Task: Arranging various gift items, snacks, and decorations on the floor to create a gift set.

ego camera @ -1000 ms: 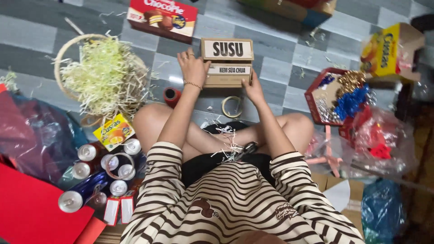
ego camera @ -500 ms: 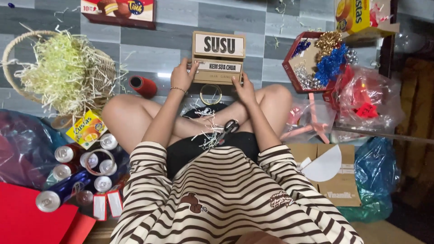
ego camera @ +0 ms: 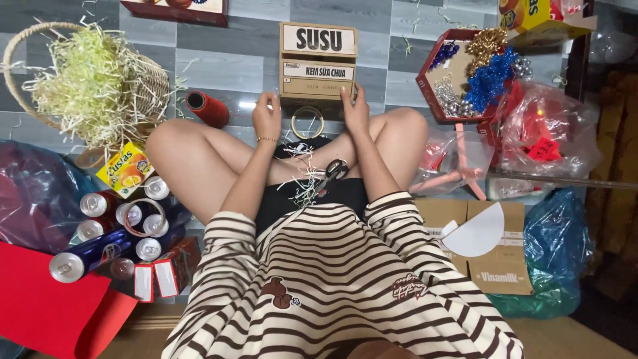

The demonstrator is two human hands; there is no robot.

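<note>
Brown-and-cream striped loose top, small bear print, black shorts, thin bracelet at left hand [ego camera: 266, 119] wrist.

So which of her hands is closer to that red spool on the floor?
The left. The left hand hangs a short way right of the red spool, while the right hand is farther off, touching the cardboard box.

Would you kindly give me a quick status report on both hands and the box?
Left hand open, beside cardboard box. Right hand touching box's lower right corner. Tape ring on floor between hands.

Red box [ego camera: 176, 8] cropped by the top edge; cardboard box [ego camera: 318, 63] base behind fingers [ego camera: 347, 95].
</note>
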